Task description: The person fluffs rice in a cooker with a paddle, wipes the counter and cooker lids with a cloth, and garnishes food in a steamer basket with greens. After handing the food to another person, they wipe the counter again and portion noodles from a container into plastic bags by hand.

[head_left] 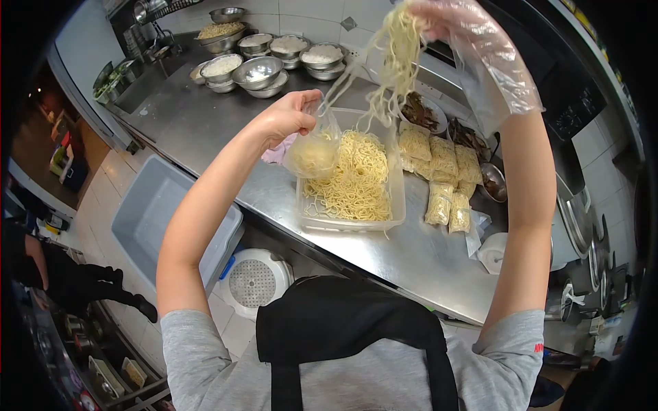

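My left hand [291, 115], bare, pinches the top of a clear plastic bag [317, 152] with some noodles in its bottom. Up at the top edge, my right hand [449, 20] wears a clear plastic glove and grips a bunch of noodles [399, 55]. Long strands hang from it, some trailing towards the bag's mouth. Beneath both hands, loose yellow noodles [356, 188] lie in a translucent plastic tub [400, 205]. The bag hangs over the tub's left side. To the right of the tub, several filled noodle bags [444, 161] are piled together.
Metal bowls [260, 72] stand at the back of the steel counter [264, 188]. A dish of dark brown food [421, 113] sits behind the filled bags. A grey bin [151, 205] and white stool [255, 281] are below left. Another person [68, 274] is at far left.
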A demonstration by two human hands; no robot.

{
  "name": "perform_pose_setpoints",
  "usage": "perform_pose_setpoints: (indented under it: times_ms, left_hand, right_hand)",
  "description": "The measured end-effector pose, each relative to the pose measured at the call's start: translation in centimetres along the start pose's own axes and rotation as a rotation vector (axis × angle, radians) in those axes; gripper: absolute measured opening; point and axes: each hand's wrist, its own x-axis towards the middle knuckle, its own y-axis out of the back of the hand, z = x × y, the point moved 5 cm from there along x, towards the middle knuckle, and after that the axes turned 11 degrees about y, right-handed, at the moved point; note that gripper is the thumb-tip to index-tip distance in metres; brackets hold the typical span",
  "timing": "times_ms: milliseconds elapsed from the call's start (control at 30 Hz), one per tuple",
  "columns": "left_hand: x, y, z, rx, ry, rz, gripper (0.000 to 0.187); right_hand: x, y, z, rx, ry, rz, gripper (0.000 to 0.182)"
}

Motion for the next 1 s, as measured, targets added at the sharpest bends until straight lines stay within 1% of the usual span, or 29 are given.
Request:
perform_pose_setpoints:
  times_ms: [100, 167, 200, 267, 333, 400, 467, 500, 567, 600, 667, 700, 733, 767, 800, 833, 867, 900, 967, 1000]
  left_hand:
    - [0.7, -0.1, -0.1, -0.028, 0.022, -0.009, 0.075]
    - [0.6, -0.4, 0.4, -0.085, 0.047, -0.029, 0.063]
    - [0.5, -0.3, 0.4, -0.085, 0.045, -0.029, 0.063]
    - [0.4, 0.2, 0.5, -0.141, 0.033, -0.047, 0.059]
    - [1.2, 1.2, -0.4, -0.177, 0.049, -0.022, 0.059]
    - [1.9, 2.3, -1.3, -0.215, 0.066, 0.009, 0.060]
    - [1.9, 3.0, -1.8, -0.195, 0.066, -0.006, 0.050]
    - [1.4, 2.9, -1.7, -0.196, 0.067, 0.003, 0.050]
    - [0.7, 2.2, -1.4, -0.093, 0.028, 0.127, 0.058]
    - [0.8, 1.9, -1.5, -0.096, 0.031, 0.129, 0.058]
    - [1.3, 0.9, -1.6, -0.056, 0.022, 0.058, 0.068]
    - [1.5, 0.5, -0.9, -0.007, 0.015, -0.060, 0.073]
    - [1.5, 0.4, -0.7, -0.007, 0.014, -0.062, 0.073]
    - [1.4, 0.6, -0.5, -0.054, -0.001, -0.022, 0.072]
    - [1.2, 0.7, -0.3, -0.101, -0.015, 0.020, 0.072]
    - [0.6, 0.6, 0.2, -0.076, 0.046, 0.008, 0.074]
    - [0.3, 0.7, 0.6, -0.074, 0.045, 0.010, 0.074]
    - [0.1, 0.8, 1.0, -0.112, 0.026, 0.019, 0.074]
    - [-0.5, 1.0, 2.5, -0.156, -0.004, 0.018, 0.073]
    - [-0.6, 1.3, 3.2, -0.156, -0.068, 0.052, 0.070]
  right_hand:
    - [2.3, -0.5, 0.8, 0.028, 0.012, -0.030, 0.019]
    - [2.0, -3.7, 0.0, 0.021, 0.145, 0.144, 0.018]
    - [1.6, -5.2, 0.3, 0.050, 0.188, 0.191, 0.016]
    - [0.9, -7.3, 4.8, 0.197, 0.283, 0.222, 0.021]
    - [-0.3, -10.6, 9.5, 0.396, 0.286, 0.378, 0.018]
    - [-2.0, -14.2, 14.5, 0.405, 0.211, 0.442, 0.018]
    - [-3.1, -16.9, 17.8, 0.199, 0.079, 0.270, 0.014]
    - [-2.9, -16.8, 17.4, 0.205, 0.082, 0.264, 0.014]
    - [-2.6, -17.4, 16.7, -0.705, 0.061, -0.235, 0.021]
    - [-2.1, -17.1, 15.6, -0.702, 0.061, -0.239, 0.021]
    - [-1.5, -16.9, 14.5, -1.030, -0.116, -0.676, 0.025]
    - [-1.2, -16.2, 12.9, -0.899, -0.038, -0.617, 0.026]
    - [-0.6, -14.6, 13.2, -0.735, 0.097, -0.592, 0.026]
    - [-2.7, -12.6, 7.8, -0.331, 0.055, -0.295, 0.023]
    - [-2.7, -11.3, 9.3, -0.177, -0.050, -0.206, 0.020]
    - [-2.6, -10.0, 9.2, -0.212, -0.153, -0.215, 0.026]
    - [-2.6, -9.2, 9.1, -0.248, -0.256, -0.219, 0.032]
    - [-3.8, -9.7, 9.1, -0.249, -0.254, -0.214, 0.032]
    - [-7.3, -9.9, 9.7, 0.329, -0.099, 0.263, 0.055]
    - [-8.0, -10.0, 11.9, 0.385, -0.140, 0.217, 0.070]
